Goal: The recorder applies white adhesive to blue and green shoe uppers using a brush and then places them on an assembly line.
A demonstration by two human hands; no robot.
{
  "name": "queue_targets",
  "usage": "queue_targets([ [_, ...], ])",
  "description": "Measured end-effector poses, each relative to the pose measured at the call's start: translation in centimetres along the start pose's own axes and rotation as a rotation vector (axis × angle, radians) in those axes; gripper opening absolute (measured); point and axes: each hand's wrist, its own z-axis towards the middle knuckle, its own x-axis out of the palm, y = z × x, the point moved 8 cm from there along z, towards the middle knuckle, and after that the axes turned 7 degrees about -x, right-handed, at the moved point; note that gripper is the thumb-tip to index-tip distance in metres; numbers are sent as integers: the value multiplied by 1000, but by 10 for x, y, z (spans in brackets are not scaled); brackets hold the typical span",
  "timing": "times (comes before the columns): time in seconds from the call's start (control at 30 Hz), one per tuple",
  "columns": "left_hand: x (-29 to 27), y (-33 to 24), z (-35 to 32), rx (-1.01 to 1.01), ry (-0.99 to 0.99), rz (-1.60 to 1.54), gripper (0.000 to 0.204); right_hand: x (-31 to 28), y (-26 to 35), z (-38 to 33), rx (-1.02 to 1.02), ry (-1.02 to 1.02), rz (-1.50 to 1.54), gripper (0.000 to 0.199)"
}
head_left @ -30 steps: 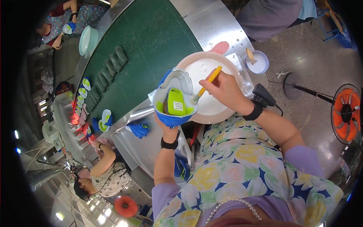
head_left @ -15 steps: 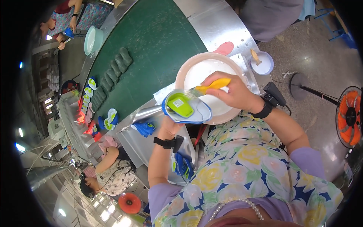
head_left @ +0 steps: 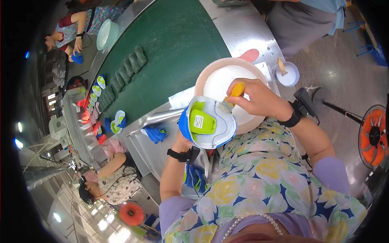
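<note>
We note the shoe, blue and white with a green insole, turned sole-side away over the near rim of the big round basin of white paste. Left hand cups it from beneath, fingers wrapped round its heel end. Right hand sits above the basin, fingers pinching a yellow-handled brush whose bristles touch the shoe's white edge. A small white cup stands just beyond the basin on the table.
</note>
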Motion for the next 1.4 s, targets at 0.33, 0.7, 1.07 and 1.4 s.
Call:
queue_targets([
  [0.33,-51,-59,-21,445,-198,119,44,16,19,40,-51,-88,-118,11],
  [0.7,-409,-237,-59,747,-624,-173,29,47,-50,14,429,-203,189,12],
  [1.07,-546,-274,-147,1133,-1380,-49,25,93,-70,44,600,-131,7,9],
  [1.4,-402,-103,-136,571,-1516,1167,46,155,-64,32,251,177,-214,4],
])
